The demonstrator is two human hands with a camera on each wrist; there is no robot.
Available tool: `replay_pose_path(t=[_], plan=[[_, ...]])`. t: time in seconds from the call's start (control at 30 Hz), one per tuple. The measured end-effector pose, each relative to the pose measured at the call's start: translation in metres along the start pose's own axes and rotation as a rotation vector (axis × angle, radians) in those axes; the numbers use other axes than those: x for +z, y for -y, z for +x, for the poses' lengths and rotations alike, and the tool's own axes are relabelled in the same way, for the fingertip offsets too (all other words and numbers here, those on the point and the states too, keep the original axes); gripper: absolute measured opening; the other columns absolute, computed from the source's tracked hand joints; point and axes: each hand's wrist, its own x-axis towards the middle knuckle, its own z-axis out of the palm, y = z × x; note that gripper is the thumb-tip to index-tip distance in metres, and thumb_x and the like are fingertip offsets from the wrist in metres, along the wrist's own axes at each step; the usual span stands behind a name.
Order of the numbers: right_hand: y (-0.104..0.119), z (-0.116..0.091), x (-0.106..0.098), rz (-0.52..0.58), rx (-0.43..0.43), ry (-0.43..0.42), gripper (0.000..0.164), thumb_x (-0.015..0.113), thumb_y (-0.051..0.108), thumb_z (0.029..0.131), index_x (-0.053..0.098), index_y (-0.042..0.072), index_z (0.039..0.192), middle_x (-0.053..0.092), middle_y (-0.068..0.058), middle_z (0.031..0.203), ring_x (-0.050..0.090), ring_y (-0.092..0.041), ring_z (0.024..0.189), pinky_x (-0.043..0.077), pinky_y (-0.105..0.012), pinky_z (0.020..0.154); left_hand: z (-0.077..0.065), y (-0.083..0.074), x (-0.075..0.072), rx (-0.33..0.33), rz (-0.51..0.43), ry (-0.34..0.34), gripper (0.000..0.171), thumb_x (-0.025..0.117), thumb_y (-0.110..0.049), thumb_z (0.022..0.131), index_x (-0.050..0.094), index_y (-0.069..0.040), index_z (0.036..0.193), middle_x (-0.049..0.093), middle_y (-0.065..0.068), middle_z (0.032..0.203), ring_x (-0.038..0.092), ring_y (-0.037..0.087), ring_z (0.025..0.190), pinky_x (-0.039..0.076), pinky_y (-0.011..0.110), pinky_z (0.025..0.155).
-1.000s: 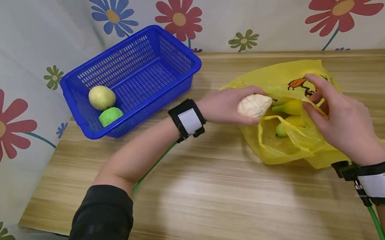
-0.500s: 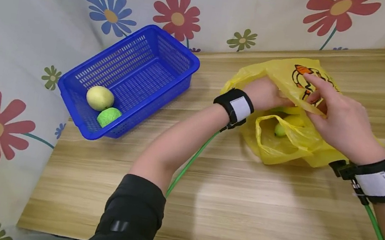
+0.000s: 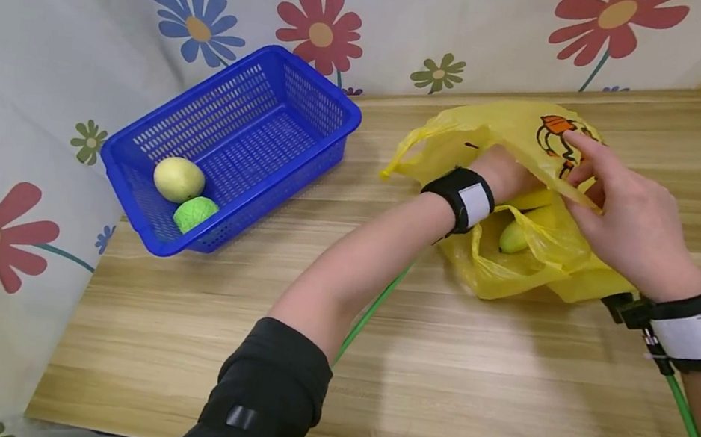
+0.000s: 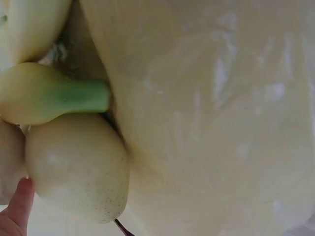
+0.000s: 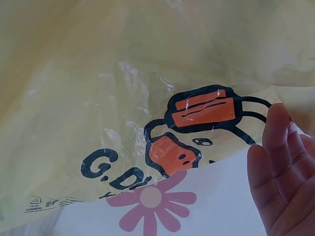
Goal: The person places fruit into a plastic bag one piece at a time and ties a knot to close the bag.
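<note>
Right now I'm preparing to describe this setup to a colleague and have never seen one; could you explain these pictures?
There is no robot here: a person works with two bare hands. One picture comes from a camera on the head, looking down; the other two come from cameras on the wrists. On the wooden table stand a blue basket and a yellow bag. A pale fruit and a green ball lie in the basket. More fruit shows inside the bag. The right hand pinches the bag's edge. The left hand reaches into the bag; its wrist picture shows a fingertip by a speckled fruit, but whether it grips anything is hidden.
</note>
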Motion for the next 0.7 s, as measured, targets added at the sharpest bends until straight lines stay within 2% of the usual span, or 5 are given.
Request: replay_pose_path(t=[0.13, 0.27, 0.33, 0.57, 0.7], plan=[[-0.001, -0.002, 0.0, 0.0, 0.001, -0.002, 0.075, 0.073, -0.012, 0.078, 0.04, 0.006, 0.142, 0.063, -0.017, 0.094, 0.053, -0.026, 0.062, 0.036, -0.031, 0.049, -0.006, 0.004, 0.0, -0.014, -0.046, 0.016, 0.042, 0.05, -0.042, 0.1, 0.05, -0.022, 0.138, 0.049, -0.01, 0.138, 0.039, -0.002, 0.124, 0.021, 0.004, 0.096], [-0.002, -0.002, -0.001, -0.005, 0.001, -0.003, 0.074, 0.072, -0.012, 0.078, 0.041, 0.006, 0.142, 0.063, -0.017, 0.094, 0.053, -0.027, 0.062, 0.036, -0.031, 0.049, -0.021, 0.015, -0.008, 0.076, -0.205, -0.001, 0.051, 0.058, -0.043, 0.096, 0.048, -0.02, 0.141, 0.049, -0.009, 0.138, 0.038, -0.003, 0.122, 0.019, 0.002, 0.095], [-0.003, -0.002, -0.001, -0.006, 0.001, -0.003, 0.074, 0.072, -0.012, 0.078, 0.04, 0.005, 0.142, 0.063, -0.017, 0.094, 0.053, -0.027, 0.062, 0.036, -0.03, 0.048, -0.031, 0.021, -0.013, 0.134, -0.218, 0.012, 0.056, 0.06, -0.044, 0.094, 0.046, -0.02, 0.143, 0.047, -0.008, 0.14, 0.037, -0.004, 0.122, 0.018, 0.002, 0.095], [-0.003, -0.003, -0.001, -0.009, 0.002, 0.004, 0.075, 0.073, -0.012, 0.077, 0.04, 0.006, 0.142, 0.063, -0.017, 0.094, 0.055, -0.029, 0.063, 0.036, -0.03, 0.047, -0.069, 0.036, -0.025, 0.249, 0.037, 0.108, 0.067, 0.053, -0.049, 0.097, 0.033, -0.013, 0.149, 0.043, 0.002, 0.144, 0.042, 0.008, 0.125, 0.026, 0.013, 0.102], [-0.004, -0.003, 0.0, -0.005, 0.003, 0.003, 0.075, 0.073, -0.012, 0.077, 0.04, 0.006, 0.142, 0.062, -0.017, 0.094, 0.055, -0.029, 0.065, 0.036, -0.031, 0.048, -0.091, 0.048, -0.031, 0.259, 0.04, 0.158, 0.065, 0.05, -0.047, 0.098, 0.034, -0.009, 0.148, 0.043, 0.006, 0.143, 0.043, 0.013, 0.126, 0.03, 0.018, 0.103]])
